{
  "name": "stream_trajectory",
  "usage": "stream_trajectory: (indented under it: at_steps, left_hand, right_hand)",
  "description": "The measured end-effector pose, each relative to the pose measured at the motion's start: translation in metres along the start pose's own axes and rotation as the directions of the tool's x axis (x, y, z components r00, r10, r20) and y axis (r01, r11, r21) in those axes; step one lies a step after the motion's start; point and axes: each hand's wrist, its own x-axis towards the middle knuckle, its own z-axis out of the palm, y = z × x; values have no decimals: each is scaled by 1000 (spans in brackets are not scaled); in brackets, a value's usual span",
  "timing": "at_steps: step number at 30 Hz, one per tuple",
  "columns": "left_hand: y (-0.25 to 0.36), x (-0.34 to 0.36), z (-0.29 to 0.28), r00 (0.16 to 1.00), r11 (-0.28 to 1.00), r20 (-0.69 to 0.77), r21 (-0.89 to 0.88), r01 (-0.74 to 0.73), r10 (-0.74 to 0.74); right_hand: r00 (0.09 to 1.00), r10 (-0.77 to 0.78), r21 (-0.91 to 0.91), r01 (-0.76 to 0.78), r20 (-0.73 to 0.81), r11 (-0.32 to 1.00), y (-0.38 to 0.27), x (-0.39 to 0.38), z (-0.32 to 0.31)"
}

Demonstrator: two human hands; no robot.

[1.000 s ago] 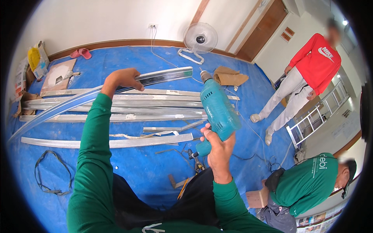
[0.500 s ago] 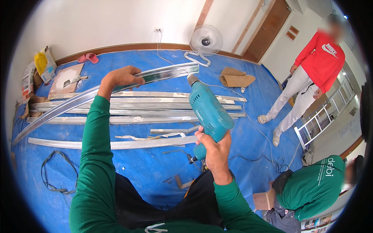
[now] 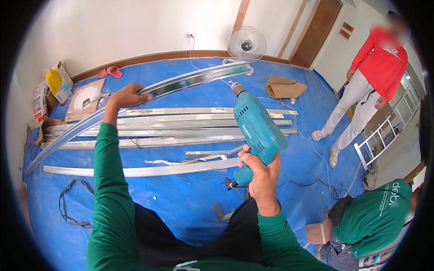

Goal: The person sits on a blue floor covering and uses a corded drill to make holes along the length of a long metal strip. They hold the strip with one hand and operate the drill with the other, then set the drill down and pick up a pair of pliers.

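My left hand is closed round a long, shiny metal channel. The channel slants from the far left of the floor up to the middle of the view, its near-right end raised. In my right hand is a teal power drill, gripped by its handle, chuck pointing up and away. The drill's tip is just below the channel's raised end, apart from it. Below the channel, several metal channels lie side by side on the floor.
Blue sheeting covers the floor. A fan stands by the far wall. At right are a person in a red sweatshirt, a ladder and a crouching person in green. A power cord crosses the floor; bags stand at left.
The channel has slid further right and up through my left hand's area, its end now beyond the drill tip. A gap has opened between drill and channel. The whole view has shifted slightly.
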Motion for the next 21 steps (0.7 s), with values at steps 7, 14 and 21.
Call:
stream_trajectory:
  at_steps: [7, 14, 21]
  left_hand:
    - [115, 14, 20, 992, 995, -100, 58, -78, 84]
    - [90, 30, 28, 976, 978, 57, -14, -209, 209]
    - [80, 22, 18, 983, 989, 109, -13, -145, 145]
  right_hand:
    - [994, -68, -94, 77, 86, 993, 12, 0, 10]
    - [994, -19, -112, 30, 103, 993, 8, -7, 13]
    - [986, 14, -195, 18, 163, 981, 12, -9, 12]
